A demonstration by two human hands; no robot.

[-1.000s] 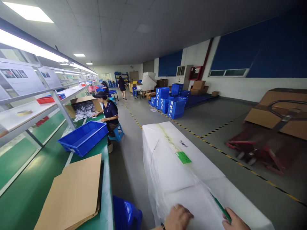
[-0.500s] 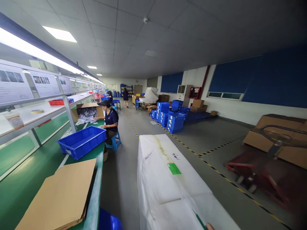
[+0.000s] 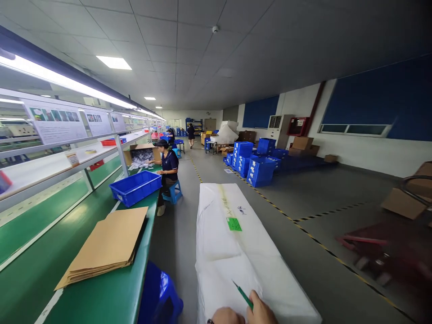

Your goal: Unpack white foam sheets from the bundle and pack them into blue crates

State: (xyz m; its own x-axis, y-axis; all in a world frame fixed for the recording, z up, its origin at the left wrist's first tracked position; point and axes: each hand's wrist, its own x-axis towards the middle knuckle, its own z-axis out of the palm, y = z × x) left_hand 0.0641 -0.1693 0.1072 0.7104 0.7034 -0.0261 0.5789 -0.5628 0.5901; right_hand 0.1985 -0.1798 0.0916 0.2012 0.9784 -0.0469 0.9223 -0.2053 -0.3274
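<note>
A long package wrapped in white plastic [image 3: 236,243] lies in front of me, with a green label [image 3: 234,224] and handwriting on top. At its near end, my right hand [image 3: 262,310] is closed around a thin green pen [image 3: 242,294] whose tip points up and left over the wrap. My left hand [image 3: 225,317] sits just left of it on the package. Only its back shows at the frame's bottom edge, with a dark band at the wrist and the fingers hidden.
A green workbench [image 3: 101,288] runs along the left with a stack of flat cardboard [image 3: 108,245] and a blue bin [image 3: 135,187]. A blue stool [image 3: 158,292] stands beside me. A seated worker [image 3: 168,168] is ahead. Stacked blue crates [image 3: 256,164] and a red pallet jack [image 3: 378,252] stand on the right.
The view swung right and then levelled. My hands slipped out of frame and are back at the package's near end, closer together. The pen now points up and left.
</note>
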